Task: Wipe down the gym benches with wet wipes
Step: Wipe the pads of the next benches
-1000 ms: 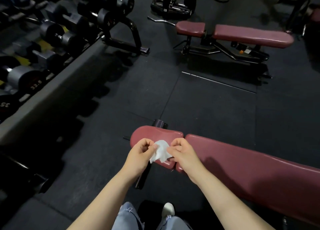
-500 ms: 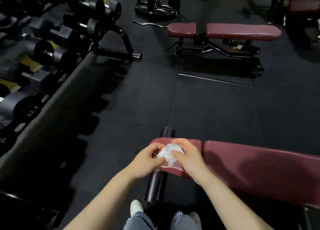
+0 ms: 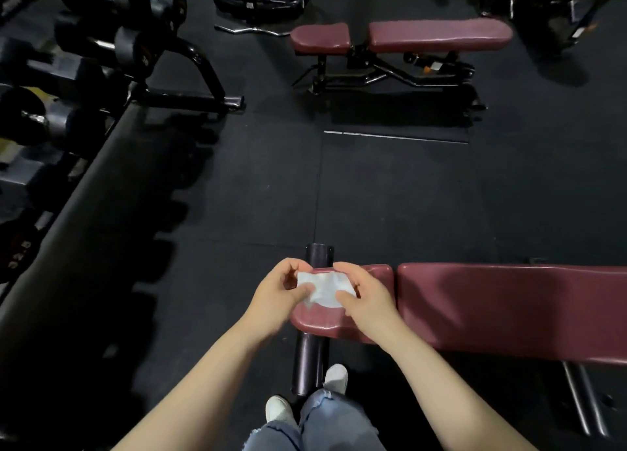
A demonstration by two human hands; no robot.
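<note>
A white wet wipe [image 3: 324, 289] is stretched between my two hands just above the seat pad of the near maroon bench [image 3: 509, 308]. My left hand [image 3: 280, 294] pinches its left edge and my right hand [image 3: 364, 298] pinches its right edge. The bench's long back pad runs off to the right. A second maroon bench [image 3: 437, 35] stands across the floor at the top of the view.
A dumbbell rack [image 3: 68, 87] lines the left side, its black foot [image 3: 190, 101] reaching onto the rubber floor. A dark foot roller [image 3: 310, 359] sticks out under the near seat pad. My shoes [image 3: 278, 408] stand below it. More machine frames stand at the top.
The wipe has gone from bunched to spread flatter between my hands. The view has shifted, so the near bench now lies level across the lower right.
</note>
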